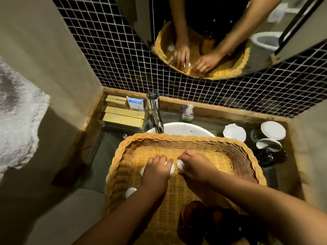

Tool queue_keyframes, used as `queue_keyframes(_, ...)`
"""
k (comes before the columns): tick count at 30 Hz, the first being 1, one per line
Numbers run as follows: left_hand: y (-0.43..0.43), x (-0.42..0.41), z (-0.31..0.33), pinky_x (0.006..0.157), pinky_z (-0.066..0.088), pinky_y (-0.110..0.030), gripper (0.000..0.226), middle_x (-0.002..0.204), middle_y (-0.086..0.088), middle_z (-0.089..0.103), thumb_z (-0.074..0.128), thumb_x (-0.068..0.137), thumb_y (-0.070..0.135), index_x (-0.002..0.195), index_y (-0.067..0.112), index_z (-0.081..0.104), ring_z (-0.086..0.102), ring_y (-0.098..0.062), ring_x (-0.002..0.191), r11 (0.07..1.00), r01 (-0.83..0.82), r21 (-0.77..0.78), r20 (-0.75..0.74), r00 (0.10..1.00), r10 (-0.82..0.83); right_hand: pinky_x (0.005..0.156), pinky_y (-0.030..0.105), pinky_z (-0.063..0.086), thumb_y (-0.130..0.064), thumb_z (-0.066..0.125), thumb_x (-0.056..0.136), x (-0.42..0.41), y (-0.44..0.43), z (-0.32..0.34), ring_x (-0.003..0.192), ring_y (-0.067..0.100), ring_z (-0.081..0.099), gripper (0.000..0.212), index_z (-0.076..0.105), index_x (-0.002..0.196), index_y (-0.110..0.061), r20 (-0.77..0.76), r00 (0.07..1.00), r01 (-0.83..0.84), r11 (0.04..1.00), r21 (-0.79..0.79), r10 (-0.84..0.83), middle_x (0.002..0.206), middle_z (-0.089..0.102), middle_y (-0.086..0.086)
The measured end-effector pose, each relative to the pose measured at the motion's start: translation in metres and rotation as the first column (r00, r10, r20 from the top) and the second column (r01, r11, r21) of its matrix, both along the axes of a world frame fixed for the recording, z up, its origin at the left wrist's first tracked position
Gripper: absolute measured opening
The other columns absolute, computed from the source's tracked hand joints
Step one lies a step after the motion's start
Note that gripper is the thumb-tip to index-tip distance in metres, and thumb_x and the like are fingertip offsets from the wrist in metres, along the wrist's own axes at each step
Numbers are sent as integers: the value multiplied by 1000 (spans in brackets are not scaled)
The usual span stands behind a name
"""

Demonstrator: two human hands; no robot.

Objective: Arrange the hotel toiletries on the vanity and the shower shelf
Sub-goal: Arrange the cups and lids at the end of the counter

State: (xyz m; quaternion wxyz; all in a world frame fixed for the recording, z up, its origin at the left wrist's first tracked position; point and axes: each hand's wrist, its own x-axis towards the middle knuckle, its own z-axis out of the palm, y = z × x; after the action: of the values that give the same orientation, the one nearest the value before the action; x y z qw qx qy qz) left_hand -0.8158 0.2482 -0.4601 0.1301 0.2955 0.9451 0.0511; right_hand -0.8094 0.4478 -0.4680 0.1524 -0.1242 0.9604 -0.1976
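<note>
Dark mosaic tiles (106,59) back the worktop (99,156), where a wicker basket (247,156) sits over the basin (177,128) in the middle of the frame. Inside it, your left hand (155,171) curls round a small white toiletry (171,168). Your right hand (194,167) grips a second white toiletry (180,164) just beside it. A third white toiletry (131,191) lies by the basket's left wall.

Woven wicker basket (185,138), rough and matt; faucet (155,112) gleaming polished metal; wall tiles (123,50) glossy dark mosaic.
</note>
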Motion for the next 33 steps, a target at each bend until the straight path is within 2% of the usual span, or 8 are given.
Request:
queue_keyframes(6,16,-4,7,89,43,-39,38,127,-11,54,37,104,21,140,15,48,53,-27,108,997,65,-39,-25,998,-66,90,30,46,-48,63,87,9,12,0,109,20,55,47,60,127,-22,-5,1000,9,1000,11,-9,121,60,1)
queue_keyframes(10,33,-17,32,75,48,-33,27,105,-10,61,48,101,17,122,12,64,59,-24,87,992,126,18,-158,980,-122,91,33,49,-45,69,84,9,18,21,107,20,57,47,64,123,-18,-31,990,136,987,-80,-139,118,59,2)
queue_keyframes(14,61,-44,66,101,41,-37,50,140,-10,37,54,97,15,143,15,35,44,-27,122,985,65,162,-54,997,-57,92,23,44,-43,67,83,3,34,59,105,11,54,44,67,121,-21,-118,960,230,956,-181,-253,114,60,-3)
queue_keyframes(18,94,-73,104,105,42,-40,69,145,-8,34,57,83,-10,144,13,35,42,-27,123,957,72,281,-66,996,-56,90,22,46,-43,68,82,-9,62,94,99,3,54,46,66,124,-24,-242,831,443,859,-256,-501,112,57,-12)
queue_keyframes(21,123,-94,117,103,40,-39,68,139,-10,41,58,80,-10,143,9,39,44,-31,121,942,162,294,-92,986,-141,86,29,49,-39,73,77,-21,95,112,96,10,59,40,69,115,-24,-283,718,575,771,-273,-636,106,63,-8)
queue_keyframes(24,156,-107,116,98,40,-39,57,131,-10,45,64,78,-4,131,9,46,45,-32,120,931,185,316,10,980,-198,86,33,50,-33,79,72,-26,126,116,97,17,62,36,71,106,-22,-216,627,698,663,-271,-748,104,68,-4)
queue_keyframes(27,188,-113,105,96,39,-38,43,128,-12,47,58,82,-4,122,8,50,47,-32,118,928,157,337,130,969,-211,93,27,46,-29,80,73,-20,146,109,104,16,61,42,70,112,-19,-142,565,767,581,-273,-813,112,69,-2)
queue_keyframes(33,256,-117,70,105,40,-42,70,137,-10,43,73,78,4,141,10,43,48,-31,123,930,272,247,279,899,-337,100,30,43,-29,76,77,-9,183,87,115,23,61,55,66,127,-11,-39,509,844,507,-177,-860,122,69,6)
